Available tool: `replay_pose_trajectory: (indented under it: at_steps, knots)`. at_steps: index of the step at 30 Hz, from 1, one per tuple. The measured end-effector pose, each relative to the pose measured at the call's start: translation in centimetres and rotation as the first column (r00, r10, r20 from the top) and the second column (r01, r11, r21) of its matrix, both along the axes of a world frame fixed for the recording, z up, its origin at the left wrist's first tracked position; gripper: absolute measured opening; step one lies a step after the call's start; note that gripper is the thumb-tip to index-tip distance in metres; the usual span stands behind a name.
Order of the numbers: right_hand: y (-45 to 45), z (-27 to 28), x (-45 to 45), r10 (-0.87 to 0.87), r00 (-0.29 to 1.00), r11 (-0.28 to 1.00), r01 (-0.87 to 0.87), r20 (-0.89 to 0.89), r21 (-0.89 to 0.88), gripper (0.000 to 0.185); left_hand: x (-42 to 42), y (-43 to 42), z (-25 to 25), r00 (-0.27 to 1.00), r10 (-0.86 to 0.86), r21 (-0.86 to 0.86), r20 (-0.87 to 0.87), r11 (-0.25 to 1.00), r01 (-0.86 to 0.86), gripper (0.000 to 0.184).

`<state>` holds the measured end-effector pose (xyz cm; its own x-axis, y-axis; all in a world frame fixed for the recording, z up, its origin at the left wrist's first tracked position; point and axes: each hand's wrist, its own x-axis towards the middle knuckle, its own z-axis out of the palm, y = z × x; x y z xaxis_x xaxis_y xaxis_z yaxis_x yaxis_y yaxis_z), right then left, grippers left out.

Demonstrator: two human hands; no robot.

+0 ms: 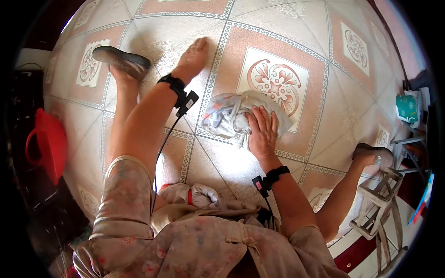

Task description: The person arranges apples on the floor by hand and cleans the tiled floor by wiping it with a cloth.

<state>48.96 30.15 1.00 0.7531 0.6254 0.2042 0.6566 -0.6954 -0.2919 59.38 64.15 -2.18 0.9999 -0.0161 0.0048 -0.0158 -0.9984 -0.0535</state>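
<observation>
My right hand (263,132) lies on top of a bunched grey-white cloth (227,116) on the tiled floor (296,153). Its fingers are stretched out flat over the fabric, and the thumb is hard to make out. Folds of the cloth spread mostly to the left of this hand, with some fabric past the fingers on the right. My left hand (193,56) is to the upper left of the cloth, apart from it. Nothing shows in that hand; its fingers reach forward, close together and partly foreshortened. Each wrist wears a black strap with a small cabled device.
A red plastic container (48,146) with a handle stands at the left. To the right are a wooden stool (382,187) and a green container (407,109). My shoes (123,61) rest on the floor at either side. A light bundled fabric (204,197) lies near my lap.
</observation>
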Motion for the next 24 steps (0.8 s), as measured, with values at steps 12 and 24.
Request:
replay_pose_trajectory:
  at_steps: [12, 24]
  knots:
    - [0.0, 0.1, -0.4, -0.008, 1.000, 0.999, 0.008, 0.000, -0.033, 0.044, -7.9, 0.8, 3.3, 0.969, 0.237, -0.540, 0.068, 0.826, -0.163, 0.035]
    - [-0.1, 0.1, -0.2, -0.015, 1.000, 0.999, 0.015, -0.007, 0.032, 0.045, -2.4, -1.1, 3.7, 0.905, 0.380, -0.328, -0.190, 0.845, -0.424, 0.025]
